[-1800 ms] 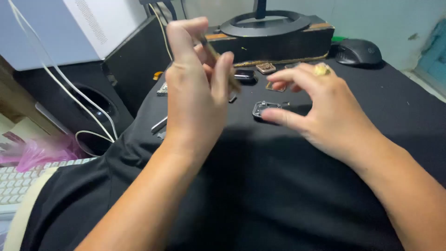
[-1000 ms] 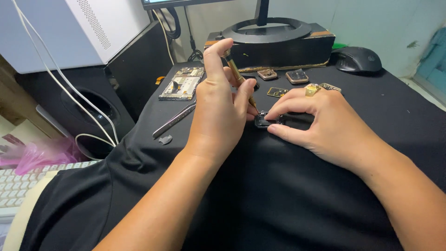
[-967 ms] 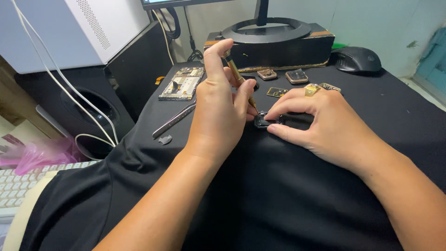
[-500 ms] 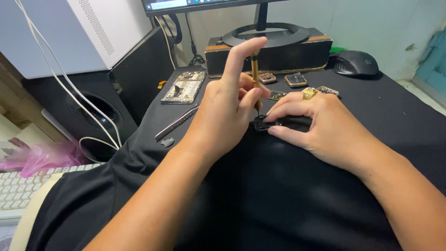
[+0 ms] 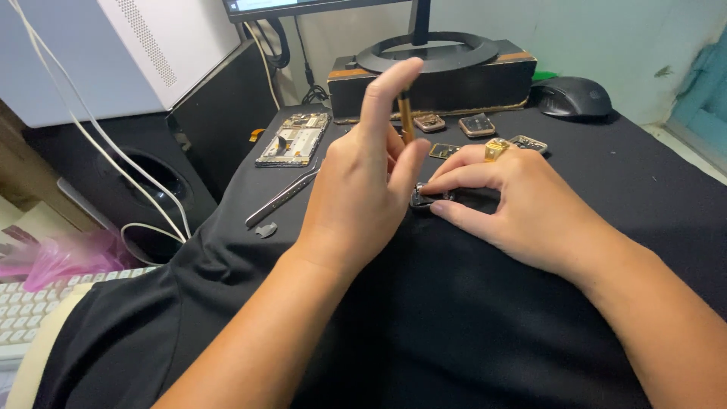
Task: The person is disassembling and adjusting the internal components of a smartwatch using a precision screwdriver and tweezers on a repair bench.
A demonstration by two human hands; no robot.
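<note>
**A:** What are the hands doing?

**B:** The left hand [image 5: 356,189] holds a thin gold-coloured tool [image 5: 407,115] upright, pinched between thumb and middle finger, with the index finger stretched up beside the shaft. Its tip points down at a small dark metal part [image 5: 421,197] lying on the black cloth [image 5: 485,318] that covers the desk.

**A:** And the right hand?

**B:** The right hand [image 5: 522,212] presses that small part to the cloth, index finger and thumb closed around its right side (a gold ring [image 5: 496,148] sits on one finger). The part lies at mid-desk, between the two hands.

**A:** What else is nearby?

**B:** Left of the left hand lie silver tweezers [image 5: 282,198] and a tiny grey piece [image 5: 266,229]. Further back rests an opened phone frame [image 5: 294,139], and several small square parts [image 5: 477,125] sit before a dark wooden stand [image 5: 432,79]. A black mouse [image 5: 572,97] is at back right; a white keyboard [image 5: 30,310] shows at the left edge.
</note>
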